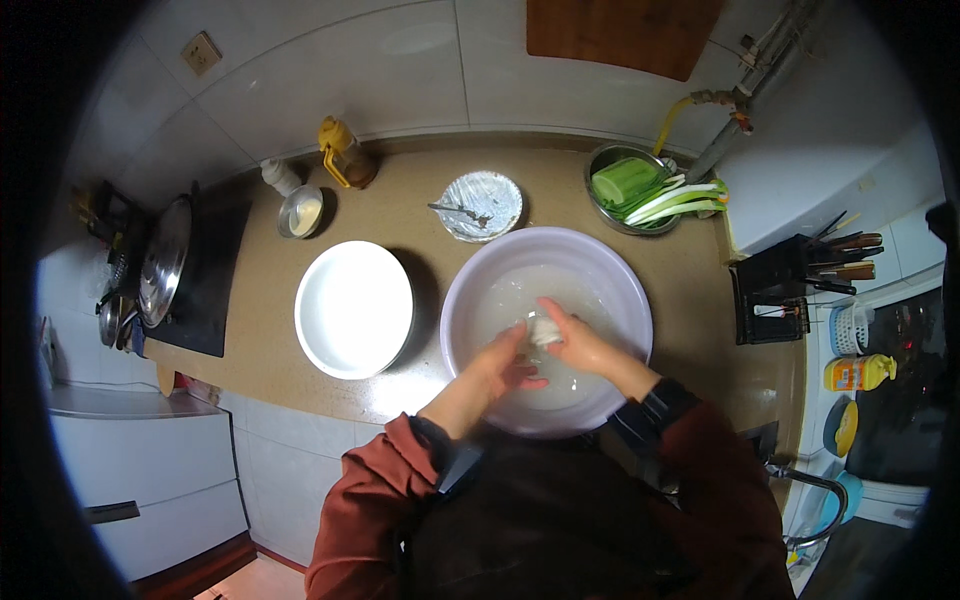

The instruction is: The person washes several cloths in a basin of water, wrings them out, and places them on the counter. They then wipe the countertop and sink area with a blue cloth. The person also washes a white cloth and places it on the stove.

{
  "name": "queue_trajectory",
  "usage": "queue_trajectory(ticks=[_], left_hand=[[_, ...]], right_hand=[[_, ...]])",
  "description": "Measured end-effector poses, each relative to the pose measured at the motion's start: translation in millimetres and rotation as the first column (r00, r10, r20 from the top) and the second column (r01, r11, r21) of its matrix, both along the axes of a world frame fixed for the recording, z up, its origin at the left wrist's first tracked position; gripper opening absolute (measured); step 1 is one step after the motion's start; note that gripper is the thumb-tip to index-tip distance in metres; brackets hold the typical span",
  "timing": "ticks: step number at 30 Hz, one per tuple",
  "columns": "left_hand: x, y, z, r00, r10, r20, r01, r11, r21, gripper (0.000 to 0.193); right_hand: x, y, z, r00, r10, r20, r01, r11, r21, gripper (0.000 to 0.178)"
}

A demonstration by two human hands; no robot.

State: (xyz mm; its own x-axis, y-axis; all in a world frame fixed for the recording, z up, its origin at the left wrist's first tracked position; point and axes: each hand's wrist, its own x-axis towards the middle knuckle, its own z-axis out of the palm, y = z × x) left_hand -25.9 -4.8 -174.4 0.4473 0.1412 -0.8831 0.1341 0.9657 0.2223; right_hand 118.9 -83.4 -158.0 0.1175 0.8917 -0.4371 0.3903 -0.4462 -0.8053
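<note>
A wide lavender basin (462,375) holds cloudy, whitish water. Over it my right hand (582,345) grips a small pale, soft-looking lump (545,331), with the thumb pointing up and away. My left hand (503,362) is just to the left, its fingers apart and curving toward the lump. The left thumb tip is close to the lump; I cannot tell whether it touches. What the lump is made of does not show clearly.
A white bowl (354,310) stands left of the basin. Behind are a foil-like bowl (481,206) with a spoon, a metal bowl of greens (634,190), a small bowl (300,212) and a yellow-handled jug (346,155). A knife block (770,290) stands right; a stove (215,280) lies left.
</note>
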Motion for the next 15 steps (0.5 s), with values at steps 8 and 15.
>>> queue_trajectory(ticks=[8,15], left_hand=[[13.2,5.8,-25.1,0.881,0.17,0.442,-0.111,0.982,-0.156,0.044],[23.1,-3.2,-3.7,0.902,0.249,0.354,-0.278,0.96,0.033,0.034]], right_hand=[[-54.7,-24.5,48.7,0.98,0.061,0.19,-0.166,0.78,0.604,0.032],[-55.8,-4.6,23.4,0.923,-0.273,0.272,0.002,0.709,0.705,0.016]])
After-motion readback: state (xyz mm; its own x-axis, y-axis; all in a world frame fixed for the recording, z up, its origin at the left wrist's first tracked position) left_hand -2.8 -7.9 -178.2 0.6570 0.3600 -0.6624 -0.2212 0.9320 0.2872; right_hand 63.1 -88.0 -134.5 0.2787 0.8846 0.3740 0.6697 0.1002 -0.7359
